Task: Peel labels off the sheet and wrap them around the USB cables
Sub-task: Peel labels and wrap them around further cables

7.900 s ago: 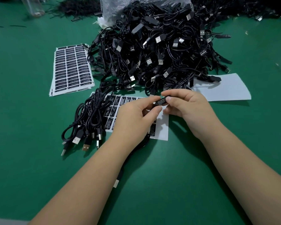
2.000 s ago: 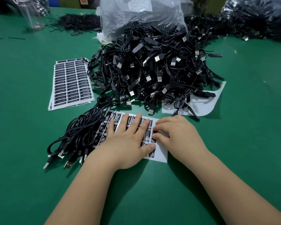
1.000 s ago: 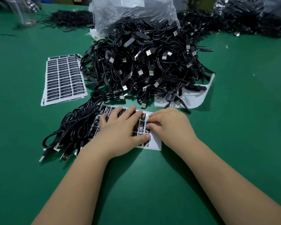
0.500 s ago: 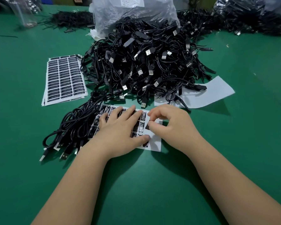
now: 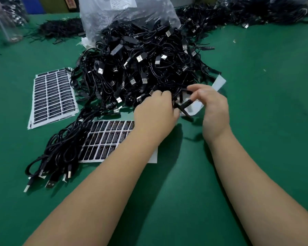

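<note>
Label, black and freshly off its backing, hangs pinched between the thumb and forefinger of the right hand, whose other fingers curl loosely above it. Just beside it, the left hand reaches into the near edge of the pile of USB cables, fingers bent among the black cords; whether they have closed on 1 cable cannot be told, since the knuckles hide the tips. A thin cord runs under the label toward the left thumb, so a cable may already be picked out.

Judging from this, the peel is done and the step in hand is bringing label and cable together. The next move calls for 1 cord drawn clear of the tangle and held taut, then the sticky side laid across it and folded round squarely.

Further out, the working label sheet lies under the left forearm, partly used, with a small bunch of cables at its left edge. A full stack of label sheets sits well to the left on the green table, and a clear plastic bag stands behind the pile.
</note>
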